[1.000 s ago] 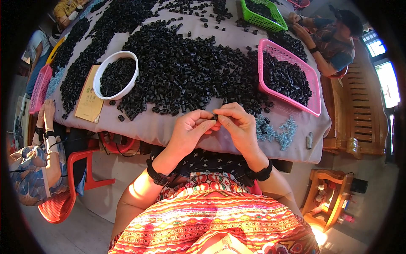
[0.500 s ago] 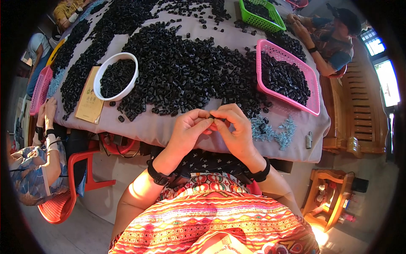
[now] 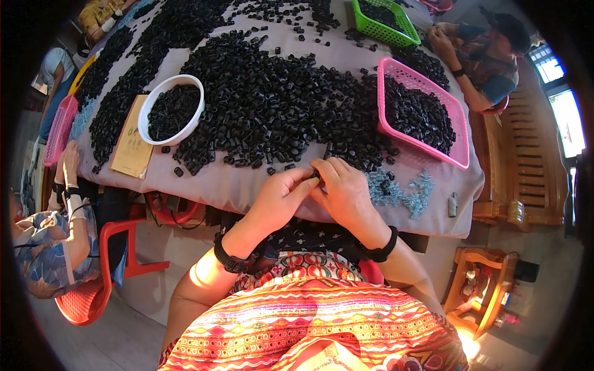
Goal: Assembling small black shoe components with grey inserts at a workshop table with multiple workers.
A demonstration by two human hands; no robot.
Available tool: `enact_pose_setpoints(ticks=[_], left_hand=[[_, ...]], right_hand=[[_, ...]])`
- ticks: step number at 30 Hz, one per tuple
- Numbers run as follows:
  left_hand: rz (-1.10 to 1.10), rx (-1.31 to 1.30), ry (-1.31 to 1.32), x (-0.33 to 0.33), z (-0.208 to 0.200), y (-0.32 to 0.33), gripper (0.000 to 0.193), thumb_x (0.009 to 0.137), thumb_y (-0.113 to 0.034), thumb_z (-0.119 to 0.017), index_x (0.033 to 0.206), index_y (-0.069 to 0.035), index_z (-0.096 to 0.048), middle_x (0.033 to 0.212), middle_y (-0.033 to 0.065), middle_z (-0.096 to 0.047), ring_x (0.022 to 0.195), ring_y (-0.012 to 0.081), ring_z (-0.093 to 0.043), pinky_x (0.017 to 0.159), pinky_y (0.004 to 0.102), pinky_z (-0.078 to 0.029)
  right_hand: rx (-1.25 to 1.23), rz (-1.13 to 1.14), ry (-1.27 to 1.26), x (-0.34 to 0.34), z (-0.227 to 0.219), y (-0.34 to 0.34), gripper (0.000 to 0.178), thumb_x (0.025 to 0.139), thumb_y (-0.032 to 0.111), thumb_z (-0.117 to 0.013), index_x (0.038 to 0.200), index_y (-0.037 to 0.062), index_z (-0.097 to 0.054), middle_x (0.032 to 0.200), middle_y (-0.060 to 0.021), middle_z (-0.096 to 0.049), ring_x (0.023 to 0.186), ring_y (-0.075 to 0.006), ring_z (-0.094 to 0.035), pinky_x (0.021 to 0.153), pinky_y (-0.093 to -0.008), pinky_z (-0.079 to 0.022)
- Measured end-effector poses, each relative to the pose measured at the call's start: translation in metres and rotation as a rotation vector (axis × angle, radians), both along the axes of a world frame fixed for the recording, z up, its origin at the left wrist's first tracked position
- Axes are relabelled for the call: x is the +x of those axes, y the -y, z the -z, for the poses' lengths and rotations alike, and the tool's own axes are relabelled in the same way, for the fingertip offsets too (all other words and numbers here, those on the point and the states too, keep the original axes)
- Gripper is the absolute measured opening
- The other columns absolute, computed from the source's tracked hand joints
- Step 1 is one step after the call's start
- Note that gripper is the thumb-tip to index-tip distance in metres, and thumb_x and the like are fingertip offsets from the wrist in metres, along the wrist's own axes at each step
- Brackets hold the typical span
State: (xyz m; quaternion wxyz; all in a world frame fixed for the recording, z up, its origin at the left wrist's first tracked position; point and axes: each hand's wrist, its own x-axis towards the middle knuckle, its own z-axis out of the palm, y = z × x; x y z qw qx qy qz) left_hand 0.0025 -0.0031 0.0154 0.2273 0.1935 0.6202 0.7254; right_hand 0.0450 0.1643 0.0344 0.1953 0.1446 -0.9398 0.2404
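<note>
White bowl [image 3: 190, 132], black heap [image 3: 260, 102] and pink basket [image 3: 460, 146] lie beyond the hands [image 3: 344, 195].

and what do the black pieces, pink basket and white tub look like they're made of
Black pieces: probably moulded plastic, possibly rubber; slight shine on short, tube-like shapes. 
Pink basket: most likely plastic, with a soft sheen; one even colour and perforated walls. 
White tub: probably smooth plastic, judging by its plain white, rounded rim, though enamel can't be ruled out.
</note>
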Motion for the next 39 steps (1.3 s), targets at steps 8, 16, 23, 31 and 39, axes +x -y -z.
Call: enact_pose_setpoints(ticks=[8, 16, 23, 31, 39], left_hand=[[0.165, -0.111, 0.273, 0.004, 0.007, 0.005, 0.023, 0.104, -0.016, -0.056, 0.109, 0.003, -0.067, 0.091, 0.0022, -0.07, 0.082, 0.0057, -0.063, 0.073, 0.0223, -0.052], [-0.109, -0.282, -0.236, -0.009, 0.006, 0.02, 0.018, 0.099, -0.015, -0.063, 0.107, 0.001, -0.068, 0.09, 0.0071, -0.07, 0.079, 0.0119, -0.067, 0.07, 0.0265, -0.053], [-0.228, -0.621, -0.86, -0.013, 0.006, 0.016, 0.021, 0.083, -0.01, -0.074, 0.103, -0.005, -0.07, 0.085, 0.0098, -0.063, 0.079, 0.0287, -0.064, 0.068, 0.0372, -0.052], [-0.152, -0.693, -0.921, -0.012, 0.004, 0.018, 0.022, 0.082, -0.011, -0.074, 0.103, -0.006, -0.068, 0.094, 0.0098, -0.064, 0.086, 0.0313, -0.064, 0.074, 0.0399, -0.053], [-0.173, -0.602, -0.845, -0.012, 0.008, 0.019, 0.027, 0.079, -0.005, -0.076, 0.105, -0.005, -0.067, 0.097, 0.0108, -0.065, 0.091, 0.0317, -0.066, 0.075, 0.038, -0.054]], right_hand=[[-0.074, -0.051, 0.006, 0.011, 0.006, 0.002, 0.031, 0.075, 0.02, -0.077, 0.097, 0.0029, -0.062, 0.083, -0.0114, -0.061, 0.077, -0.033, -0.065, 0.064, -0.0412, -0.053], [-0.273, 0.394, 0.119, -0.014, -0.032, -0.05, 0.038, 0.082, 0.022, -0.082, 0.112, 0.0036, -0.069, 0.079, -0.0111, -0.065, 0.066, -0.0203, -0.062, 0.061, -0.0336, -0.051], [-0.018, 0.567, 0.012, -0.032, -0.046, -0.128, 0.047, 0.085, 0.016, -0.075, 0.13, 0.0067, -0.062, 0.086, -0.0129, -0.064, 0.076, -0.028, -0.064, 0.068, -0.0397, -0.051], [-0.144, 0.23, 0.074, -0.002, -0.028, -0.059, 0.011, 0.085, 0.006, -0.072, 0.095, 0.0036, -0.068, 0.088, -0.0126, -0.063, 0.078, -0.0342, -0.065, 0.068, -0.0408, -0.052], [-0.062, 0.075, 0.148, 0.009, -0.008, -0.031, 0.015, 0.08, 0.005, -0.073, 0.094, 0.0051, -0.068, 0.095, -0.0099, -0.061, 0.086, -0.0314, -0.064, 0.071, -0.041, -0.054]])
